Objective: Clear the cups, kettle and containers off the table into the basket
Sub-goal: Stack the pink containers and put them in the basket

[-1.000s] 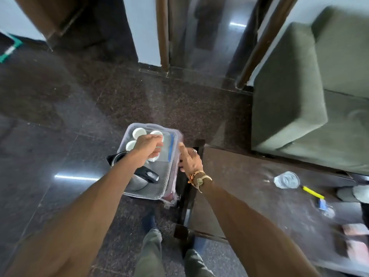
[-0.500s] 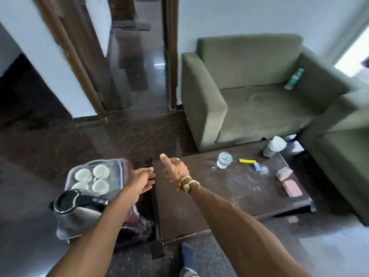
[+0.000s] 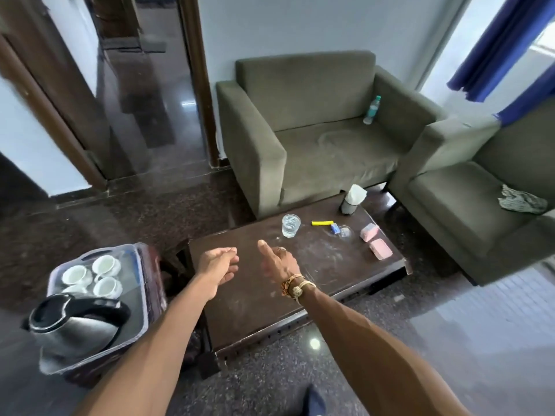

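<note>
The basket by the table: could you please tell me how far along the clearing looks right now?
Done: four white cups and the kettle sit in the basket. In hand: nothing; the left hand and right hand hover empty over the table. Left: the glass and two pink containers at the table's far end need moving.

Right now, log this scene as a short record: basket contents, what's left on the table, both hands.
Basket: beside the left end of the table
In basket: four white cups, kettle
On table: glass, two pink containers, yellow stick, tissue holder
Left hand: empty, fingers loosely curled, above the table
Right hand: empty, above the table
Left to clear: glass, pink containers
</note>
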Demonstrator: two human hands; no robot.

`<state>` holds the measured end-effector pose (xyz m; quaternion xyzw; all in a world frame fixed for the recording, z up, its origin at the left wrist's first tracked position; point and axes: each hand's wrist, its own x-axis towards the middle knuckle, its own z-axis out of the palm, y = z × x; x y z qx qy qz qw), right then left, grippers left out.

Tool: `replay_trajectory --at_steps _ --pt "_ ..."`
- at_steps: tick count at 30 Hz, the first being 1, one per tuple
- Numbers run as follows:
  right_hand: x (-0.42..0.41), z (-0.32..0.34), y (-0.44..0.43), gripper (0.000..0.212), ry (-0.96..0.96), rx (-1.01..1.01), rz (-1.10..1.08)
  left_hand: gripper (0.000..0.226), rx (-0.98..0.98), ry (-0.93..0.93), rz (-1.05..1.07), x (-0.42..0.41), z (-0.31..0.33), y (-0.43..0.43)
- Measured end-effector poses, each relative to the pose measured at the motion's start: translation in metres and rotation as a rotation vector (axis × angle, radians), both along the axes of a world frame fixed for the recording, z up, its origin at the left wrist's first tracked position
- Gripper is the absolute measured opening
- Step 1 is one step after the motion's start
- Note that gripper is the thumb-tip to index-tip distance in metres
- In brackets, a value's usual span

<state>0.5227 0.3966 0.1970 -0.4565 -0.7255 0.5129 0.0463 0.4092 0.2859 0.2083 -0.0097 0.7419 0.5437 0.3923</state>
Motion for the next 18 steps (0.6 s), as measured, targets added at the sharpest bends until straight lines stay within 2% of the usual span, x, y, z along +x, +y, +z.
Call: replay_trajectory --at_steps 5,9,12,18 --pt "0.055 -0.001 0.045 0.067 -0.017 0.023 -0.098 0.006 -0.004 0.007 -0.102 0.042 -0.004 0.050" --pt "0.111 -0.026 0.080 0.076 -0.045 0.005 -0.151 0.006 -0.033 -0.010 -0.196 0.091 -0.021 0.099" --pt "0.153 -0.036 0.117 0.075 -0.076 -0.014 -0.165 0.009 -0.052 -0.016 -0.241 0.131 -0.033 0.140" --pt "0.230 -0.041 0.200 0.082 -0.015 0.016 -0.303 0.008 -0.061 -0.017 -0.357 0.203 -0.038 0.224"
